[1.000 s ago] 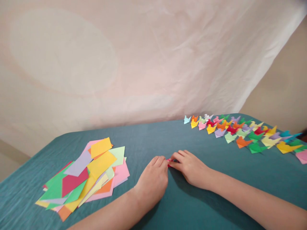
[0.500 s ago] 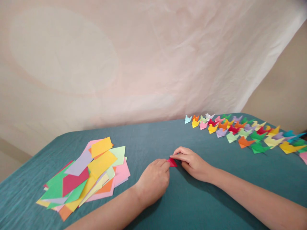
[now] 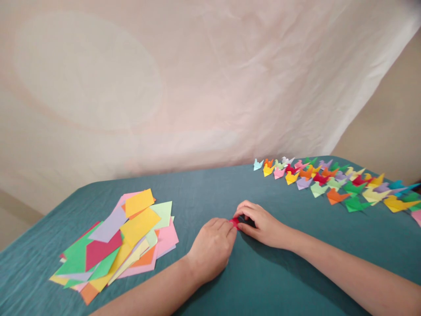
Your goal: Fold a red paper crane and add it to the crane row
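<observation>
A small folded red paper (image 3: 234, 221) lies on the teal tablecloth (image 3: 263, 281) between my two hands, mostly hidden by fingers. My left hand (image 3: 212, 248) rests on the cloth with its fingertips pinched on the paper's left side. My right hand (image 3: 261, 224) curls over it from the right, thumb and fingers closed on the same piece.
A loose pile of coloured paper squares (image 3: 115, 239) lies at the left. Rows of several folded paper birds (image 3: 332, 182) stretch along the far right. A pale cloth backdrop (image 3: 197, 87) hangs behind the table.
The red paper showed more half a second ago; now both hands have closed in over it again and my right fingers curl down onto it.
</observation>
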Available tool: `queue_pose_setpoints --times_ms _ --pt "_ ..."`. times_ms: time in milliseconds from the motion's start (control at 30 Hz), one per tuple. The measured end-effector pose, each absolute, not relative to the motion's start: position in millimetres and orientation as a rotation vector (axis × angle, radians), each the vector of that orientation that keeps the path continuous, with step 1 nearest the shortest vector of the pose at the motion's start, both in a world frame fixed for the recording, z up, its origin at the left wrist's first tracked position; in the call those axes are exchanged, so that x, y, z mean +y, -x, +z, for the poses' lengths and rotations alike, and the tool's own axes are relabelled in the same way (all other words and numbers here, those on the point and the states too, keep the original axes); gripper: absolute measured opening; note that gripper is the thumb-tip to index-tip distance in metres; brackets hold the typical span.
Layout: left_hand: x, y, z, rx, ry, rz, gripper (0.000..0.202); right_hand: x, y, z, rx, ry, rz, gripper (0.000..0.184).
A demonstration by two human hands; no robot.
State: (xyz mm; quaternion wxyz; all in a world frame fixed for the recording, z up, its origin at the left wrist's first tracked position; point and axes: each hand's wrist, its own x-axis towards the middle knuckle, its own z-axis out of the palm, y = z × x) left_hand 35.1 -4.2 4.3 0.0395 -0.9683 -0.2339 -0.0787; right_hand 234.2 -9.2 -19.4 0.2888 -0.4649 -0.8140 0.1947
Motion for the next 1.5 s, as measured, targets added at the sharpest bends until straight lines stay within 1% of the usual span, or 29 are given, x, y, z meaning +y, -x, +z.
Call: queue_pose_setpoints --times_ms 133,333,500,600,700,867,1033,1300,1500 --pt "-2 -34 6 -0.731 2.956 -0.245 0.026 -9 -233 -20 -2.147 1.258 0.532 0.011" --pt "6 -32 2 -0.733 2.949 -0.309 0.017 -9 -234 -21 -2.108 1.231 0.545 0.003" --pt "9 -29 2 -0.714 2.939 -0.328 0.015 -10 -235 -20 -2.124 1.201 0.555 0.008" --pt "10 -29 1 -0.710 2.927 -0.334 0.015 -11 -234 -20 -2.093 1.246 0.558 0.003" --pt "11 -28 0 -0.714 2.908 -0.366 0.015 -13 -231 -21 -2.058 1.314 0.539 0.007" --pt "15 -28 0 -0.731 2.896 -0.422 0.013 -16 -227 -21 -2.024 1.370 0.508 0.005" --pt "16 -28 -1 -0.741 2.919 -0.420 0.014 -16 -227 -22 -2.019 1.352 0.518 0.010" --pt "13 -29 4 -0.862 3.070 -0.464 0.017 -16 -233 -20 -2.038 1.277 0.584 0.011" --pt "12 -30 2 -1.006 3.134 -0.623 0.011 -19 -233 -19 -2.033 1.243 0.583 0.015"
